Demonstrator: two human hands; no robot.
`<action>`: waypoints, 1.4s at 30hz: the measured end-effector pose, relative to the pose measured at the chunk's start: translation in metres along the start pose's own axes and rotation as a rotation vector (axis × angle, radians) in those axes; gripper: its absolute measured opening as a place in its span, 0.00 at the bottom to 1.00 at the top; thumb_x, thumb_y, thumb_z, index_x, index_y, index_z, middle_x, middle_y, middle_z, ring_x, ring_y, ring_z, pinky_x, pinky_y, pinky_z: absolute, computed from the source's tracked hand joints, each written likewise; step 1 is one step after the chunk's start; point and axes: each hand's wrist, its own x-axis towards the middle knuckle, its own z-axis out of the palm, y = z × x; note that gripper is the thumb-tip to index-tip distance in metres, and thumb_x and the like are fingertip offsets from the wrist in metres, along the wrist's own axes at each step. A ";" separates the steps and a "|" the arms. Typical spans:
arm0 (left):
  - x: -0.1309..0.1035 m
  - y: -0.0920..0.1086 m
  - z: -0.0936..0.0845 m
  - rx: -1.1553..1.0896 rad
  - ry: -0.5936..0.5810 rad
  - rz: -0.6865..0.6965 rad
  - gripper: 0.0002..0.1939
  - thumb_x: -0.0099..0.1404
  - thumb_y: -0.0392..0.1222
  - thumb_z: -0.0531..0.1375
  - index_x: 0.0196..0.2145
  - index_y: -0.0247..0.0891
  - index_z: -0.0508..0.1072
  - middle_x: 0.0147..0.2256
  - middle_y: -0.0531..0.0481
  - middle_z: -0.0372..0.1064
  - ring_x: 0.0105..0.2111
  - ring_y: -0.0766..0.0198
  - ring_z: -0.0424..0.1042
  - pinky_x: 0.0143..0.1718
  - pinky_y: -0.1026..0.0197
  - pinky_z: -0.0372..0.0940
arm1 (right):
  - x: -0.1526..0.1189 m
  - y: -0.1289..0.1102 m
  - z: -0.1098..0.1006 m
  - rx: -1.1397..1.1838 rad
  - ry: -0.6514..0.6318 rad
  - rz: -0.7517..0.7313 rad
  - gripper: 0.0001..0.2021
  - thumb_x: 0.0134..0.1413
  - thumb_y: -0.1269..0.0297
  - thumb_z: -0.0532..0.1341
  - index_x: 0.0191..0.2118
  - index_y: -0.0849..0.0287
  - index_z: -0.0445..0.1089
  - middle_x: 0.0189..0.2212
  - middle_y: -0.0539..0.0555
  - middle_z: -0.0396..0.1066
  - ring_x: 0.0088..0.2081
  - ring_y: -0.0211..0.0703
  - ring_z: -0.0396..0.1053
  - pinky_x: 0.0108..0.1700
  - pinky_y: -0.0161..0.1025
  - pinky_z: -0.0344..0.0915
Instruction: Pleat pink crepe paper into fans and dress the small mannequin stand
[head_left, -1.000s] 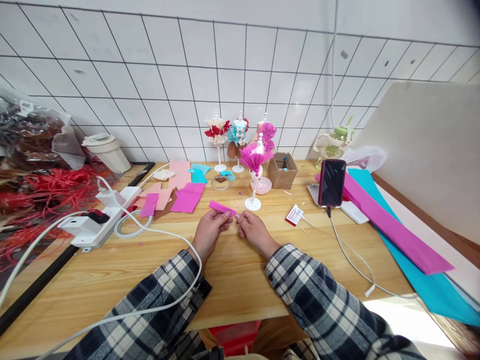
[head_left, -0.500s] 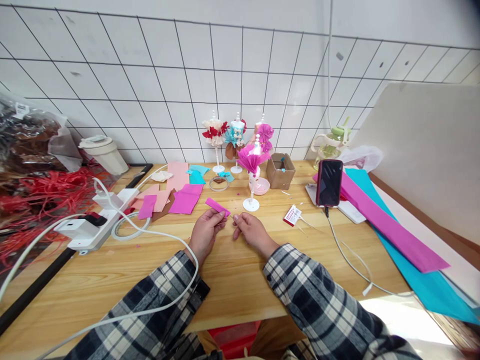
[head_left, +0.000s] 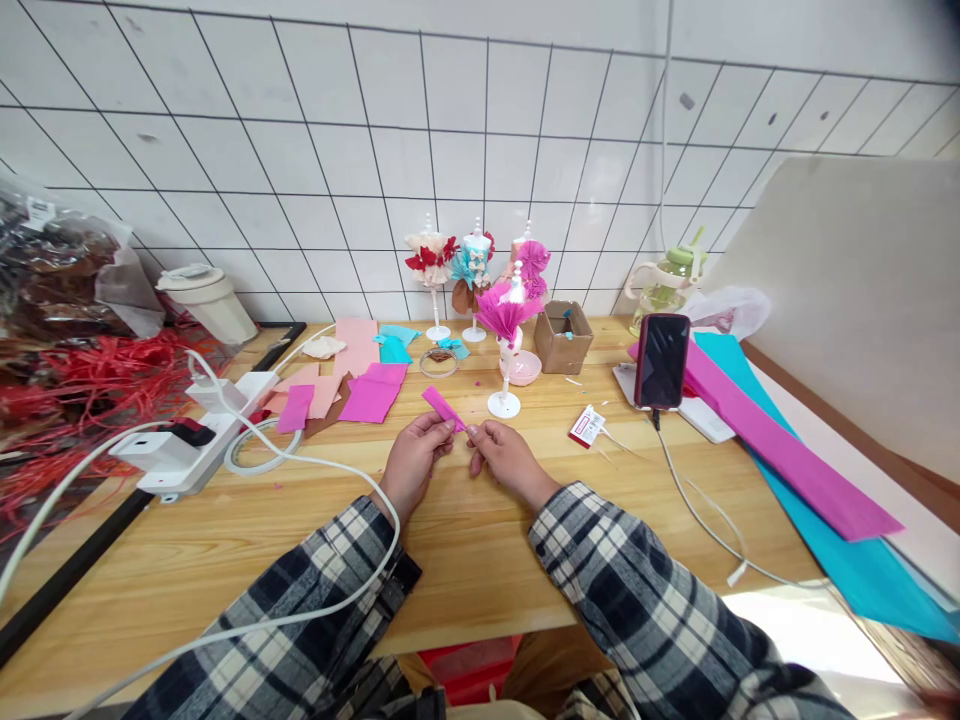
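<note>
left hand (head_left: 415, 462): pinching near end of pink paper strip (head_left: 443, 407), now tipped up steeper than a moment ago | strip: above worktop (head_left: 465, 540), by white stand (head_left: 504, 404) | right hand (head_left: 504, 456): fingertips closed on same end, pinch kept, folding looks under way

A narrow pink crepe-paper strip (head_left: 442, 407) was pinched between the left hand (head_left: 415, 462) and right hand (head_left: 506, 461), rising beyond the fingertips. A white stand with a pink paper fan (head_left: 505, 345) stood just behind the right fingers; flat pink paper sheets (head_left: 373, 392) lay behind-left of the left fingers.
</note>
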 end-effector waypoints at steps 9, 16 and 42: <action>0.002 -0.002 -0.002 0.008 -0.011 0.006 0.13 0.47 0.42 0.70 0.31 0.36 0.77 0.28 0.51 0.70 0.26 0.69 0.66 0.30 0.66 0.62 | 0.001 0.002 0.000 -0.010 -0.012 0.012 0.17 0.63 0.50 0.53 0.31 0.58 0.64 0.16 0.46 0.68 0.19 0.35 0.62 0.26 0.31 0.56; 0.001 -0.001 -0.002 0.011 -0.018 -0.007 0.12 0.48 0.41 0.70 0.31 0.35 0.77 0.26 0.53 0.70 0.25 0.70 0.65 0.30 0.67 0.61 | 0.000 0.000 0.001 0.005 -0.010 0.002 0.16 0.62 0.52 0.54 0.30 0.58 0.64 0.15 0.45 0.67 0.19 0.34 0.61 0.26 0.31 0.56; 0.002 0.002 -0.002 -0.116 0.047 -0.076 0.13 0.44 0.39 0.71 0.29 0.35 0.76 0.29 0.52 0.73 0.28 0.70 0.70 0.30 0.68 0.64 | 0.000 0.002 0.001 0.002 -0.015 0.017 0.17 0.61 0.51 0.54 0.27 0.58 0.63 0.14 0.44 0.63 0.18 0.33 0.58 0.25 0.31 0.54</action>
